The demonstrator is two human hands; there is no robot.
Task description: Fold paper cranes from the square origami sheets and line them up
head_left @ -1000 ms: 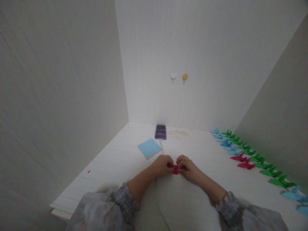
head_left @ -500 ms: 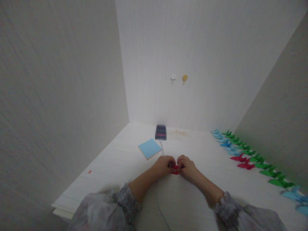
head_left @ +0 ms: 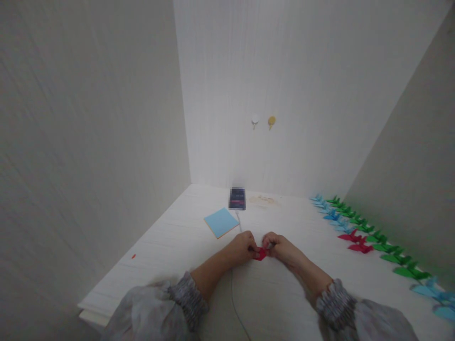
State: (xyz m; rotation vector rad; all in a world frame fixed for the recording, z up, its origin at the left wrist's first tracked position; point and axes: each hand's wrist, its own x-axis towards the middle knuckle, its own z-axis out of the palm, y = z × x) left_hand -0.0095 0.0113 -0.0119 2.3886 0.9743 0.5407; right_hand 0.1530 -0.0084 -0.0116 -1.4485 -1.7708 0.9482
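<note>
Between my two hands, just above or on the white table, is a small folded piece of red paper. My left hand pinches its left side, thumb and fingers pressed together. On the other side, my right hand has its fingertips closed on the paper's right edge, fingers curled. Parts of the paper are hidden by the fingers, so its full shape does not show. A stack of square light-blue paper lies beyond my left hand.
Rows of folded paper cranes stand at the right: green cranes, blue cranes and red cranes. A blurred dark device with a cable is at the back. An orange-red scrap lies left. Two hooks are on the wall.
My hands have drawn slightly apart, and more of the red paper shows between them. The whole view has shifted a little.
</note>
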